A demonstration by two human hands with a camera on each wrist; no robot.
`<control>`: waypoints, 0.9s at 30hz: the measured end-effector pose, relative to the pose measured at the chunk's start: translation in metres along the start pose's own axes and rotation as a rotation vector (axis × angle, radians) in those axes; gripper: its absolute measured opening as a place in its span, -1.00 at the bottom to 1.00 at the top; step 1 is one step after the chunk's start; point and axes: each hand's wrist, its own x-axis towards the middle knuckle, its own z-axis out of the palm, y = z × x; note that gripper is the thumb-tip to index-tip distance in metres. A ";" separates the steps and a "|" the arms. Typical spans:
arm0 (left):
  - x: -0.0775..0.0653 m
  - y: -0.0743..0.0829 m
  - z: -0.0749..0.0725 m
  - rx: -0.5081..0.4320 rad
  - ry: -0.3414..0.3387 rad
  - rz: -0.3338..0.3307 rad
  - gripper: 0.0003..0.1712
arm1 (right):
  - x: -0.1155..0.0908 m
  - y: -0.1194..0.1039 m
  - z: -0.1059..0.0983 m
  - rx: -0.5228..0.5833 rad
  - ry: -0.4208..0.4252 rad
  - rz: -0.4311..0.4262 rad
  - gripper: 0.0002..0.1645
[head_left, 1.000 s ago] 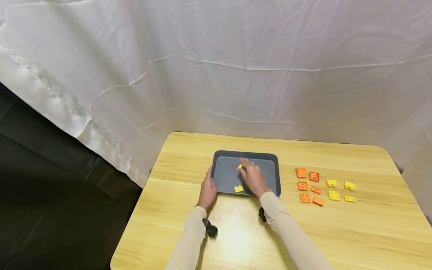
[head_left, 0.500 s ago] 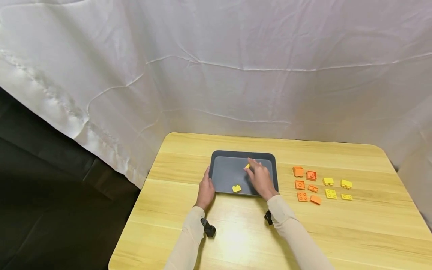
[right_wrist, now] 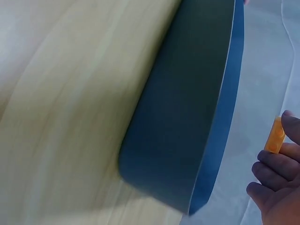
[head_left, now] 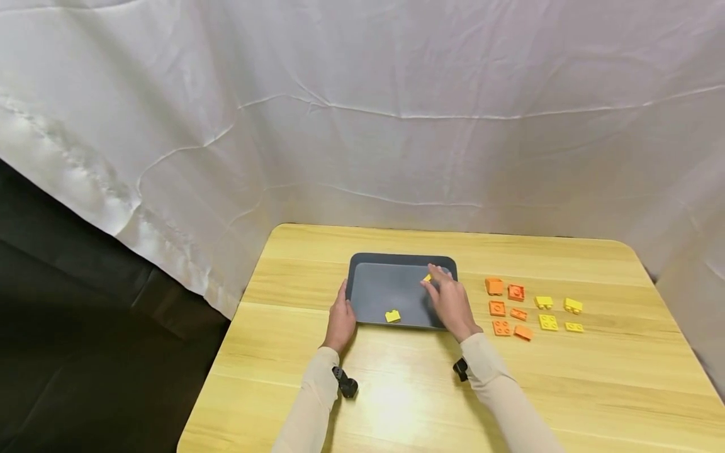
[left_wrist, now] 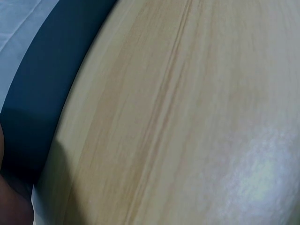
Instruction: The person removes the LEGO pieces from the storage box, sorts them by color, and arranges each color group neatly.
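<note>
In the head view a dark grey tray (head_left: 391, 296) lies on the wooden table. My left hand (head_left: 340, 322) rests against its left side, fingers fairly straight along the outer wall. Only a sliver of that hand shows in the left wrist view, beside the tray wall (left_wrist: 51, 70). My right hand (head_left: 453, 305) is over the tray's right part and pinches a small yellow toy brick (right_wrist: 275, 136) between thumb and fingers. It appears held above the tray's rim in the right wrist view. A second yellow brick (head_left: 393, 316) lies near the tray's front edge.
Right of the tray, several orange bricks (head_left: 501, 328) lie on the table (head_left: 396, 390), some stud-side up, others turned over. Beyond them are several yellow bricks (head_left: 548, 322). A white curtain (head_left: 396, 157) hangs behind the table's back edge.
My right hand has moved right across the tray, carrying the pinched yellow brick. The left hand stays at the tray's left side. The whole head view has shifted slightly.
</note>
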 end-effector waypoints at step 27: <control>0.003 -0.001 -0.002 0.009 -0.003 0.029 -0.39 | -0.036 0.045 -0.041 -0.030 0.128 0.057 -0.44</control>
